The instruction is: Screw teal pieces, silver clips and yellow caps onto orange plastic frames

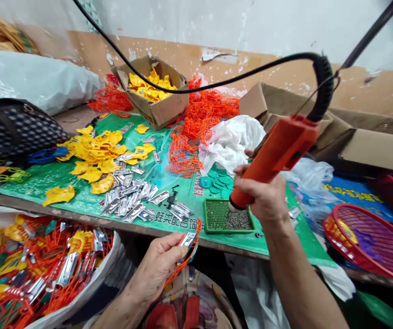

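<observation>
My right hand [268,196] is wrapped round a red-orange electric screwdriver [278,151], which hangs from a black cable and tilts down to the left. Its tip is over a small green tray [213,217], at a heap of tiny grey screws [239,220]; whether a screw is on the tip cannot be seen. Low in front of the table edge, my left hand [162,256] pinches a small part made of a silver metal plate [188,239] and an orange plastic frame [196,251], with a bit of green at its side. Behind the tray lie flat green plastic pieces [218,182].
Loose silver plates [131,196] and yellow plastic pieces [96,151] cover the table's left. Further back are a cardboard box [162,112], orange frames [206,112] and a white bag [237,137]. A sack of assembled parts [62,256] stands lower left, a red basket [370,242] at right.
</observation>
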Tool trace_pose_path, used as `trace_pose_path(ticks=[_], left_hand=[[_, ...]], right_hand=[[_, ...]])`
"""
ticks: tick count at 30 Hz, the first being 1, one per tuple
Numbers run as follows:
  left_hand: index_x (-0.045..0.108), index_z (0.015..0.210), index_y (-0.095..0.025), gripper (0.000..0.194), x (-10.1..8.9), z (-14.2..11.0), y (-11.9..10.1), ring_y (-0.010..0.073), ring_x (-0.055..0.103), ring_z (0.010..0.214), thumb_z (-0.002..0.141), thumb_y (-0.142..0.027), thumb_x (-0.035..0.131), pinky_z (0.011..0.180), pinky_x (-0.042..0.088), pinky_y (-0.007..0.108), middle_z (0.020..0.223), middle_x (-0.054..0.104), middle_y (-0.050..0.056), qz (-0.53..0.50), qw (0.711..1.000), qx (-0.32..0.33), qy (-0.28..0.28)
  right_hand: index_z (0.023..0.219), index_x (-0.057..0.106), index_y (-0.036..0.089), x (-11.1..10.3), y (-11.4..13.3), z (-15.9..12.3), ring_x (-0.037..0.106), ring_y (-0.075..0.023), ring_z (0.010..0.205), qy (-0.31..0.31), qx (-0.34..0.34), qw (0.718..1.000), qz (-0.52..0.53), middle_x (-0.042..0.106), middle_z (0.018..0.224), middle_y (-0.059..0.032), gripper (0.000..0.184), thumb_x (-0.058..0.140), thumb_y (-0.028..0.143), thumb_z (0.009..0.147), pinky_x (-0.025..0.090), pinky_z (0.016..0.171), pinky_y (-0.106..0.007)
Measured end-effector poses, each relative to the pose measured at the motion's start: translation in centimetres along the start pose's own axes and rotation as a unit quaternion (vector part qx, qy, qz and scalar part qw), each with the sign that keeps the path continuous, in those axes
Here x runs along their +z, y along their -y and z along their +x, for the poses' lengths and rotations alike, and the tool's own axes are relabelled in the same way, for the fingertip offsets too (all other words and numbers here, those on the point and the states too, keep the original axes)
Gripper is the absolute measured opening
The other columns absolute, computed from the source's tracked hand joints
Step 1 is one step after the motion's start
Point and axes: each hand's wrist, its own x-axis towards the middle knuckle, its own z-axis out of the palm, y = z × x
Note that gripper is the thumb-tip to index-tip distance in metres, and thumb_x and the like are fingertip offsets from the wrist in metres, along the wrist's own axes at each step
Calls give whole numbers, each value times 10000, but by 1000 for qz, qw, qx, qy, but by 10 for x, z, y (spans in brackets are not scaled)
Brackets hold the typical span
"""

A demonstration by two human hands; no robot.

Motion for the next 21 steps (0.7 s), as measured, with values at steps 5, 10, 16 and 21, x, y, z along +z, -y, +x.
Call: trace_pose_path(ticks=[5, 10, 16, 21], left_hand=[[761, 1005, -168, 310, 2, -1, -3, 194, 621, 742, 725, -291, 714, 727, 451, 290, 799, 730, 44, 5, 1000, -2, 8], [762, 1009, -172, 294, 4, -1, -7, 197, 616, 772, 745, -288, 706, 754, 451, 290, 818, 725, 39, 29, 999, 23, 10], [767, 989, -186, 250, 5, 5, -7, 190, 599, 868, 757, -248, 696, 790, 436, 270, 897, 713, 36, 28, 998, 58, -4], [763, 987, -167, 260, 6, 8, -6, 207, 610, 847, 754, -264, 699, 777, 453, 292, 844, 711, 44, 37, 998, 50, -8]], right_hand=[[775, 631, 184, 5, -17, -24, 566, -139, 553, -32, 37, 998, 40, 621, 673, 23, 219, 783, 240, 627, 492, 557, -319], [704, 628, 182, 10, -21, -30, 563, -140, 542, -41, 33, 997, 48, 616, 656, 16, 174, 773, 256, 645, 488, 568, -327], [677, 626, 182, 14, -26, -33, 564, -145, 565, -50, 37, 996, 62, 617, 644, 10, 141, 754, 234, 645, 484, 578, -332], [679, 620, 187, 14, -30, -34, 553, -132, 547, -41, 48, 997, 51, 604, 647, 18, 132, 740, 237, 654, 489, 569, -326]])
